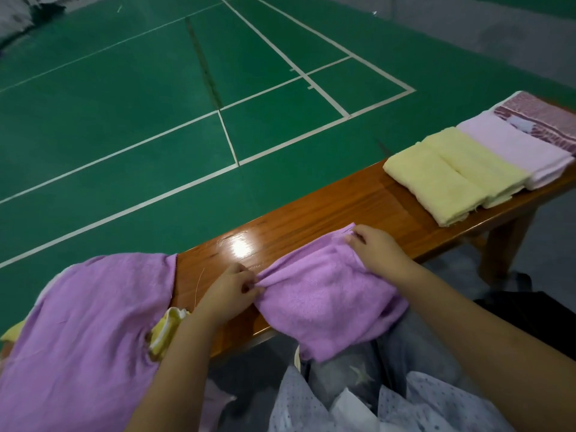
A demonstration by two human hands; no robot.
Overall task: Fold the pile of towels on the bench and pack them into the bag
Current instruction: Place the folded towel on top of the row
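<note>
Purple towel point(327, 294) lies on the wooden bench point(330, 210), partly folded, long axis running crosswise to the bench: far edge near the bench's far side, near end drooping over the near edge. Left hand point(232, 291) pinches a bunched corner at the towel's left side, fingers clenched on the cloth. Right hand point(378, 247) grips the far right corner, fingertips closed on the hem.

Left of the left-hand fingers: pile of unfolded towels point(87, 332), big purple one on top, a yellow-and-white one point(165, 332) poking out beside the wrist. Well beyond the right-hand fingers, further along the bench: folded towels in an overlapping row, two pale yellow point(442, 182), one pale pink point(517, 151), one maroon patterned point(542, 120).

Below the hands, off the bench edge: pale dotted fabric point(311, 403), cannot tell if it's the bag. Dark item point(536, 313) by the right forearm.

Bench top glossy, with a light glare. Floor is a green sports court point(124, 104) with white lines; grey surround beyond.
</note>
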